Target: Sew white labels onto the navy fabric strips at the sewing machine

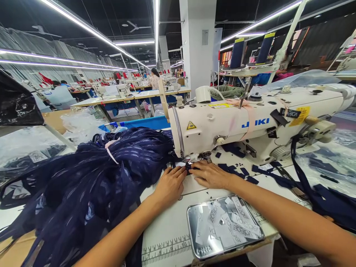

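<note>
A cream sewing machine (250, 122) stands on a white table (167, 230). Under its needle lies a small piece of dark navy fabric (188, 167). My left hand (169, 185) and my right hand (210, 174) both rest on the table at the needle, fingertips pressed onto that piece from either side. A large heap of navy sheer fabric (91, 185) spreads over the table to the left of my left forearm.
A metal tray (225, 226) of white labels sits near the front edge under my right forearm. Navy scraps and strips (241, 172) lie right of the needle. Thread cones (237, 52) stand behind the machine. Other people work at distant tables (130, 96).
</note>
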### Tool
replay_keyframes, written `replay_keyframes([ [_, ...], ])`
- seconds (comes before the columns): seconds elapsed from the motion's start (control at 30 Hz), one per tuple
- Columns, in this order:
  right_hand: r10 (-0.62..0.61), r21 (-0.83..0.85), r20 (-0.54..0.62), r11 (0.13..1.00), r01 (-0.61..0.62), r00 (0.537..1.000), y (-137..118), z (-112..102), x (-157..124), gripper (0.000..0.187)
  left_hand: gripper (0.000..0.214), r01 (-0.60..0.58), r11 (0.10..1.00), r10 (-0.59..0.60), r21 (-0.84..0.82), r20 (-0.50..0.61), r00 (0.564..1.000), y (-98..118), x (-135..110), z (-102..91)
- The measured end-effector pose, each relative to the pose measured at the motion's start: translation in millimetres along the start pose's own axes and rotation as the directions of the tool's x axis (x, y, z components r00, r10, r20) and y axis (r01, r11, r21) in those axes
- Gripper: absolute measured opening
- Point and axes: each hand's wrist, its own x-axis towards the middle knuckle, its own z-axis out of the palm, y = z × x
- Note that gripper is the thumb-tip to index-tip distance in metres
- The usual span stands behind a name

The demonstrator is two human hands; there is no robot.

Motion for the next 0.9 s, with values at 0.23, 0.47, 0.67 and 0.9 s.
replay_keyframes([
  [0.23, 0.052, 0.009, 0.021, 0.999, -0.052, 0.998, 5, 3, 0, 0.031, 0.044, 0.008, 1.0, -0.008, -0.007, 0.053, 0.999, -11, 7, -1.5],
  [0.47, 0.175, -0.043, -0.015, 0.984, -0.175, 0.985, 7, 7, 5, 0.028, 0.029, 0.101, 0.983, -0.096, 0.155, -0.041, 0.995, -2, 12, -2.0],
  [0.67, 0.207, -0.18, 0.052, 0.964, -0.195, 0.977, -1, -1, 9, 0.034, 0.028, 0.235, 0.916, -0.234, 0.324, -0.042, 0.971, 9, 13, -7.2],
  [0.9, 0.144, -0.143, 0.144, 0.982, -0.123, 0.979, -16, -21, -4, 0.014, 0.03, 0.183, 0.946, -0.179, 0.267, -0.038, 0.983, -7, 24, -0.2],
])
